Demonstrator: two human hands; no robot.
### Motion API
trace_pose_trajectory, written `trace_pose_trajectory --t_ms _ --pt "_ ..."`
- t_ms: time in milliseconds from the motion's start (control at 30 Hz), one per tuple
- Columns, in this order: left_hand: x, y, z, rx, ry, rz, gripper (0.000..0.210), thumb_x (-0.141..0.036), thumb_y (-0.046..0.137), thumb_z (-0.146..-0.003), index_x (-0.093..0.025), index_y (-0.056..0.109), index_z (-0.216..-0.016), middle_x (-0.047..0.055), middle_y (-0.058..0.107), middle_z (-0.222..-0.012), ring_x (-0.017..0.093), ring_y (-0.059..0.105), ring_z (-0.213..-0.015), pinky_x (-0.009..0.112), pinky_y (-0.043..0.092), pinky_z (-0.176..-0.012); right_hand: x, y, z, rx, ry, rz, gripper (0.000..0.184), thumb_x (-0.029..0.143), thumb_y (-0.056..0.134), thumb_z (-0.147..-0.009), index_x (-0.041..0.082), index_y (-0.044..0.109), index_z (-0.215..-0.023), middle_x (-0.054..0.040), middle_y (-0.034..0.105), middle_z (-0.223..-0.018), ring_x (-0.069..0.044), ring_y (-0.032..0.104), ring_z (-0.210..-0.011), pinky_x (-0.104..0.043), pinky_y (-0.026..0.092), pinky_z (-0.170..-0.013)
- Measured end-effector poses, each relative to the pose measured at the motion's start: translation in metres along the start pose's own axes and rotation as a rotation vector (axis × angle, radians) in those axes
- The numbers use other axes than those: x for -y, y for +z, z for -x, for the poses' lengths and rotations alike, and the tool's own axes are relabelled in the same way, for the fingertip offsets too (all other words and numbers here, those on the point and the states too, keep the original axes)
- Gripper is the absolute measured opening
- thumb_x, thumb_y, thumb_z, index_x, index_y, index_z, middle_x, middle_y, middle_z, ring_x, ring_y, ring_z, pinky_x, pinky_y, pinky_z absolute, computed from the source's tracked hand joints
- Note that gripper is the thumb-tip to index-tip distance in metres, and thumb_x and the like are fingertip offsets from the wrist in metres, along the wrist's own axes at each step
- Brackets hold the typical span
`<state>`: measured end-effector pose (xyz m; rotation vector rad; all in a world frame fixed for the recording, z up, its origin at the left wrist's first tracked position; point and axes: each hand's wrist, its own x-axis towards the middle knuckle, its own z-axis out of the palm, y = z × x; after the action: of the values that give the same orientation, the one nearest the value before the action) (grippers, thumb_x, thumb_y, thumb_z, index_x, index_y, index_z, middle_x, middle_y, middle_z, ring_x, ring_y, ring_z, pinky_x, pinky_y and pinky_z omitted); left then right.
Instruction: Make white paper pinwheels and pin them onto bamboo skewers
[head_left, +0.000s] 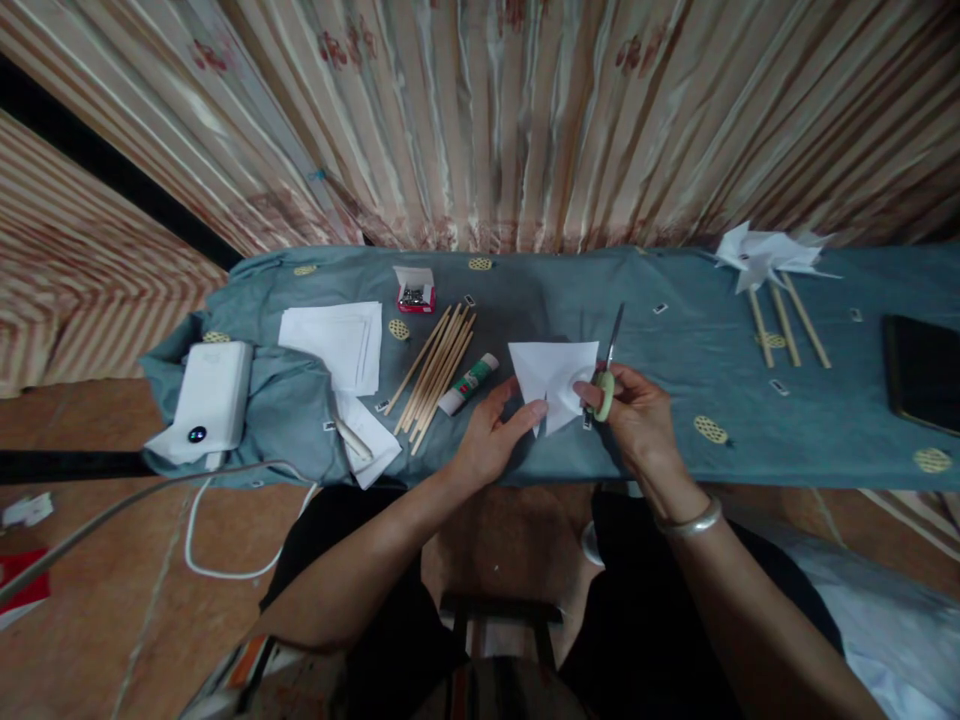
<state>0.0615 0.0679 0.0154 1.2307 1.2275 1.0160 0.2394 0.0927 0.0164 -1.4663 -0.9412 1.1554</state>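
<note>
A white sheet of paper [555, 368] with slits cut into it is held between my two hands over the cloth. My left hand [491, 432] pinches its lower left edge, thumb on top. In my right hand [637, 410] are scissors [606, 385] with pale green handles, their blades pointing away from me. The right thumb and fingers also touch the paper's right edge. Just left of the paper lies a green and white glue stick [469, 384]. Beside it is a bundle of thin wooden sticks [436, 375].
White paper sheets [337, 340], a small red box of metal pins [415, 292] and a white power bank [214, 400] with a cable lie leftward. Paper pinwheels [769, 255] on sticks and a dark phone [924, 370] lie right, on the blue-green cloth [675, 345].
</note>
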Motion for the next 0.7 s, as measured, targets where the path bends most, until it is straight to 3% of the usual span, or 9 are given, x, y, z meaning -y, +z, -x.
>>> trace_pose_trajectory --t_ms 133,367,467,600,700 --pt "0.005 0.004 -0.003 0.004 -0.068 0.158 0.026 -0.029 0.072 -0.076 -0.021 0.069 -0.100 0.005 0.075 -0.107 0.023 0.069 -0.100 0.036 0.054 -0.089 0.000 0.005 0.005 0.007 0.062 -0.051 0.048 0.039 0.090 -0.045 0.022 0.068 -0.084 0.0059 0.064 -0.059 -0.010 0.052 -0.051 -0.024 0.043 -0.050" --pt "0.003 -0.005 -0.012 -0.035 -0.178 0.128 0.006 -0.015 0.064 -0.073 -0.018 0.069 -0.075 0.000 0.072 -0.074 0.016 0.063 -0.066 0.027 0.051 -0.064 0.003 0.006 0.011 0.057 0.102 -0.070 0.042 0.037 0.090 -0.047 0.021 0.069 -0.080 0.0059 0.063 -0.058 -0.009 0.051 -0.051 -0.023 0.042 -0.050" --pt "0.001 -0.006 -0.013 -0.061 -0.160 0.174 0.008 -0.018 0.068 -0.071 -0.016 0.071 -0.077 0.001 0.073 -0.075 0.017 0.064 -0.068 0.028 0.052 -0.064 0.006 0.007 0.012 0.043 0.167 -0.145 0.039 0.032 0.091 -0.044 0.021 0.070 -0.075 0.0064 0.060 -0.056 -0.007 0.048 -0.049 -0.020 0.037 -0.045" --pt "-0.003 -0.001 -0.010 -0.047 -0.138 0.237 0.028 -0.031 0.076 -0.067 -0.015 0.073 -0.090 0.005 0.076 -0.087 0.020 0.067 -0.081 0.032 0.054 -0.076 0.008 0.007 0.010 0.052 0.217 -0.241 0.034 0.030 0.091 -0.044 0.018 0.066 -0.063 0.0059 0.057 -0.052 -0.005 0.046 -0.046 -0.016 0.027 -0.038" --pt "-0.008 0.001 -0.008 -0.048 -0.121 0.274 0.035 -0.036 0.079 -0.064 -0.014 0.075 -0.090 0.006 0.076 -0.092 0.021 0.068 -0.086 0.034 0.054 -0.083 0.011 0.009 0.008 0.053 0.250 -0.309 0.035 0.029 0.091 -0.043 0.017 0.064 -0.060 0.0050 0.058 -0.055 -0.004 0.048 -0.047 -0.015 0.026 -0.037"
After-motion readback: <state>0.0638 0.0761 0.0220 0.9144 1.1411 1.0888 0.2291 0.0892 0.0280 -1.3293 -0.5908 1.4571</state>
